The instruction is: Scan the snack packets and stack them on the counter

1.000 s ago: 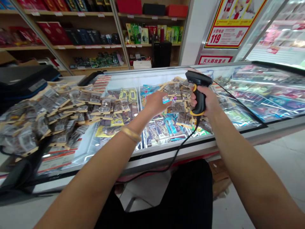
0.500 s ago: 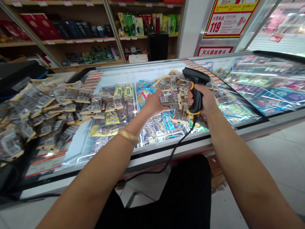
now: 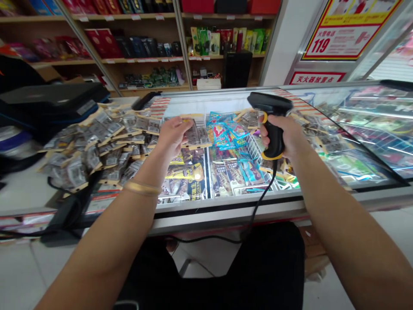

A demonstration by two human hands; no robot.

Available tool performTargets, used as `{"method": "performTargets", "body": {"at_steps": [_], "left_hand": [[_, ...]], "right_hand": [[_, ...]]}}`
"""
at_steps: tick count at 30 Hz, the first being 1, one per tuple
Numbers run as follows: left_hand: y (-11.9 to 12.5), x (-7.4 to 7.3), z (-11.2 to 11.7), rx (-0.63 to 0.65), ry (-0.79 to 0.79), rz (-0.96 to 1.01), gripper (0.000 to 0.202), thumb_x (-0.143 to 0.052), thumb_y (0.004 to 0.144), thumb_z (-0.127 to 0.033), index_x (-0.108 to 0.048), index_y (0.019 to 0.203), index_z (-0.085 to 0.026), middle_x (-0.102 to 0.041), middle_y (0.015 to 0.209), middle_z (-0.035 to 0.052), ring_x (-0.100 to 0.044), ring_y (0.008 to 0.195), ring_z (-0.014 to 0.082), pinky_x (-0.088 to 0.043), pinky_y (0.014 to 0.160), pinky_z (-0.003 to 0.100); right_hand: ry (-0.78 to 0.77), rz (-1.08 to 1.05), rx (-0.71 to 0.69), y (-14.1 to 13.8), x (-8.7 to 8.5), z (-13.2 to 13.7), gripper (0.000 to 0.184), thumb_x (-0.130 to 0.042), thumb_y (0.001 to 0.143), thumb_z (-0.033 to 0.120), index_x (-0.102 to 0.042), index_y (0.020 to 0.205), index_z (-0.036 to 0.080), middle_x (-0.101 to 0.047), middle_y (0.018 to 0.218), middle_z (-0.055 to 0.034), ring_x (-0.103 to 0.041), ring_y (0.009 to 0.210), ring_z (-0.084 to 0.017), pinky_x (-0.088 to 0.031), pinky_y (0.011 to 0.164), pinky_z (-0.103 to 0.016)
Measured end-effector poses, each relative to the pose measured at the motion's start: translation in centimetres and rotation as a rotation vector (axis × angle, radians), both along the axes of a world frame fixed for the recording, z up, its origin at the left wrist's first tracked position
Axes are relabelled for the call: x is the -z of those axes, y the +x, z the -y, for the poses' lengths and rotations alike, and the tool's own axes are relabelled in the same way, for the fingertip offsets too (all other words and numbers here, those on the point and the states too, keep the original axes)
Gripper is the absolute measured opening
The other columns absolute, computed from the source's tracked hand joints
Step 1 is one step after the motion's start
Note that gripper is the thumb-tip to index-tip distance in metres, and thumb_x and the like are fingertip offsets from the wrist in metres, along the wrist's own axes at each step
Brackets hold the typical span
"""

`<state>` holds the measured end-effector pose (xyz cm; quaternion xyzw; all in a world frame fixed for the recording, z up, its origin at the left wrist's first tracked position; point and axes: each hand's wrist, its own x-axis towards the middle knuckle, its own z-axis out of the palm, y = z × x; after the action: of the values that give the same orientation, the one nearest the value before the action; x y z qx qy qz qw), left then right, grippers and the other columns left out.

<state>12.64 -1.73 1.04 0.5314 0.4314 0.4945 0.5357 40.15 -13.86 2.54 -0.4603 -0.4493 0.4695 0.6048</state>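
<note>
- The left hand (image 3: 172, 135) reaches over the freezer (image 3: 222, 218), left of the middle of its glass top; its grip is together on the near-left part of a clear packet (image 3: 197, 133) with a pale edge strip.
- That packet sits just right of the fingers, above the glass; whether it touches the glass, I cannot tell.
- The right hand (image 3: 288, 134) has its grip clamped around the handle of a black scanner (image 3: 273, 140) with yellow trim, held upright with its head above the fist.
- A black cord (image 3: 256, 211) drops from the handle, passes over the front edge of the freezer and runs left below it.
- A heap of similar packets (image 3: 105, 131) spreads to the left of the left hand, partly on the freezer's end.
- More packets (image 3: 329, 140) lie near the right hand, on its right side.
- Under the glass, between the hands, are blue packs (image 3: 226, 131); yellow packs (image 3: 183, 172) lie nearer the front, below the left hand.
- A gold bracelet (image 3: 142, 188) circles the left wrist.
- Shelves (image 3: 145, 60) of boxes and bags stand behind the freezer.
</note>
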Motion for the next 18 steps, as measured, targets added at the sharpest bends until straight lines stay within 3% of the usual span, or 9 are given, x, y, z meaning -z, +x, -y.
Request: {"method": "performTargets", "body": {"at_steps": [5, 9, 12, 18], "left_hand": [[-3.0, 0.5, -0.5, -0.118, 0.060, -0.094, 0.035, -0.076, 0.070, -0.036, -0.067, 0.102, -0.022, -0.070, 0.077, -0.0004, -0.067, 0.066, 0.0180, -0.056, 0.063, 0.030], [-3.3, 0.6, -0.2, -0.180, 0.130, -0.154, 0.035, -0.075, 0.075, -0.038, -0.066, 0.104, -0.021, -0.070, 0.078, 0.0012, -0.066, 0.066, 0.0174, -0.053, 0.059, 0.026], [-3.2, 0.5, -0.2, -0.201, 0.164, -0.179, 0.036, -0.076, 0.079, -0.041, -0.065, 0.108, -0.021, -0.070, 0.083, 0.0030, -0.069, 0.074, 0.0197, -0.055, 0.065, 0.029], [-3.2, 1.1, -0.8, -0.190, 0.247, -0.302, 0.038, -0.073, 0.082, -0.041, -0.065, 0.113, -0.022, -0.074, 0.103, 0.0076, -0.070, 0.104, 0.0257, -0.057, 0.092, 0.038]], "right_hand": [[-0.035, 0.138, -0.312, -5.0, -0.2, -2.2, 0.033, -0.079, 0.074, 0.042, -0.059, 0.087, 0.019, -0.057, 0.058, 0.0027, -0.048, 0.041, -0.011, -0.037, 0.040, -0.026], [-0.116, 0.224, -0.478, -5.7, 1.0, -2.4, 0.032, -0.077, 0.077, 0.044, -0.060, 0.086, 0.018, -0.057, 0.056, 0.0023, -0.049, 0.041, -0.011, -0.039, 0.042, -0.026], [-0.154, 0.258, -0.514, -5.3, 1.6, -1.9, 0.029, -0.077, 0.078, 0.042, -0.060, 0.083, 0.018, -0.058, 0.057, 0.0016, -0.049, 0.041, -0.011, -0.039, 0.042, -0.026], [-0.183, 0.258, -0.521, -5.1, 1.9, -1.6, 0.028, -0.078, 0.078, 0.041, -0.062, 0.082, 0.019, -0.058, 0.057, 0.0004, -0.049, 0.041, -0.012, -0.039, 0.041, -0.027]]}}
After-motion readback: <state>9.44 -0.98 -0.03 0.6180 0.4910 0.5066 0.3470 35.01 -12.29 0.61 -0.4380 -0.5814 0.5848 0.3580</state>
